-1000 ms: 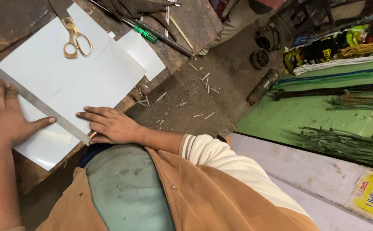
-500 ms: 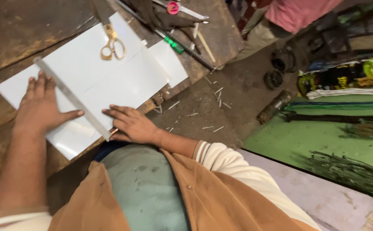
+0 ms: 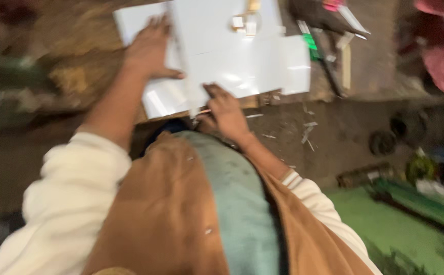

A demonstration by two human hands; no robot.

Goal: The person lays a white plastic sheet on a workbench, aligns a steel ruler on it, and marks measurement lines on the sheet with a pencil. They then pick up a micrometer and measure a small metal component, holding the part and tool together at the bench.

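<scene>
A large white sheet [image 3: 242, 66] lies on a worn wooden table [image 3: 79, 35]. A long metal ruler [image 3: 182, 76] runs across the sheet toward me. My left hand [image 3: 150, 48] lies flat on the sheet with fingers apart, pressing beside the ruler's far part. Near the ruler's close end, my right hand [image 3: 227, 112] rests on the sheet's near edge. A thin stick-like thing [image 3: 205, 111] shows by its fingers, but blur hides whether the hand grips it. Scissors [image 3: 247, 21] lie on the sheet's far side.
The whole view is motion-blurred. Dark tools and a green-tipped tool [image 3: 311, 43] lie on the table right of the sheet. Chips litter the dirt floor [image 3: 308, 132]. A green mat [image 3: 410, 229] lies at lower right. Another person in pink [image 3: 443, 56] stands at the right edge.
The view has swung, so the sheet and both hands now sit higher and more central. Both hands keep their places on the sheet beside the ruler.
</scene>
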